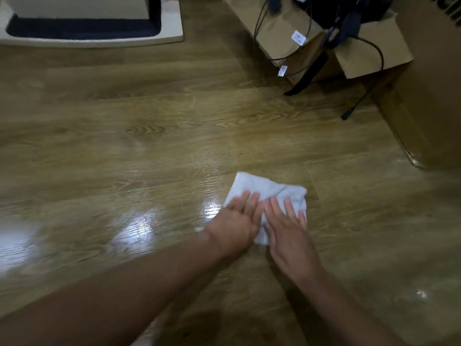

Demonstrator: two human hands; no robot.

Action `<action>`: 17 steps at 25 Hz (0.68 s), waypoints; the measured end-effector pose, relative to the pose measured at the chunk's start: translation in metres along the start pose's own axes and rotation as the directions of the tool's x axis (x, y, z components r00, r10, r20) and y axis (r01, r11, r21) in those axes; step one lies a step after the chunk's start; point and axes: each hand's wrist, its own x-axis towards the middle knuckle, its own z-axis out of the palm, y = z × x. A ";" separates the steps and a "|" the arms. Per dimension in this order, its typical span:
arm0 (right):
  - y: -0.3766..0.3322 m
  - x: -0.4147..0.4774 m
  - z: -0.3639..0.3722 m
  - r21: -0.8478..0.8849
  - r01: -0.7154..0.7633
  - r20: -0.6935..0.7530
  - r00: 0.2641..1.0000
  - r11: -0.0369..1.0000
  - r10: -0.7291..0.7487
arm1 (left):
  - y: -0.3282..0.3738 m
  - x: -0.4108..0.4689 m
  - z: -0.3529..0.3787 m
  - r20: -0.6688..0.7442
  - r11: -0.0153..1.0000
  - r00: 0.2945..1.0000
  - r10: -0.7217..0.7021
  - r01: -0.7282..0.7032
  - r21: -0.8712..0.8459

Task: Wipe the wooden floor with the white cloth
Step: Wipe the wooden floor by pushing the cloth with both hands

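Head view, read from left to right. At far upper left, a pale plinth (172,33) with a dark mat stands on the wooden floor (149,136). Bright glossy patches lie on the boards at lower left; whether they are damp film or only reflected light cannot be told.

Right of centre, the left hand (237,221) lies flat with straight fingers, pressing the near-left part of the white cloth (264,187). The right hand (289,228) lies just beside it, also flat and unclenched, pressing the right half. Neither hand pinches or curls round the fabric.

The cloth lies on the floor under the fingertips and spreads away from both palms, towards the far side. Its long axis runs roughly left to right, across the line of the forearms. Both hands bear on it about equally, so a stroke in any direction seems open. It looks like soft folded towelling, rumpled between the hands, with no visible soiling.

At upper right stands an open cardboard box (369,53) trailing black cables (359,103), well apart from the cloth. These probably bound a rightward stroke.
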 end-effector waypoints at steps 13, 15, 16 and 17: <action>-0.040 -0.045 0.023 0.004 0.186 0.047 0.981 0.983 -0.186 | 0.011 -0.102 0.021 -0.005 0.992 0.999 -0.039 0.039 -0.121; -0.049 -0.003 0.014 0.031 0.232 0.065 0.970 0.972 -0.233 | -0.017 -0.087 0.019 -0.007 0.987 0.992 -0.126 0.125 -0.100; -0.054 0.029 0.006 0.060 0.246 0.075 0.965 0.967 -0.250 | -0.043 -0.073 0.018 -0.009 0.982 0.986 -0.169 0.168 -0.081; -0.059 0.065 -0.001 0.097 0.246 0.100 0.962 0.964 -0.255 | -0.073 -0.058 0.014 0.003 0.974 0.978 -0.211 0.210 -0.081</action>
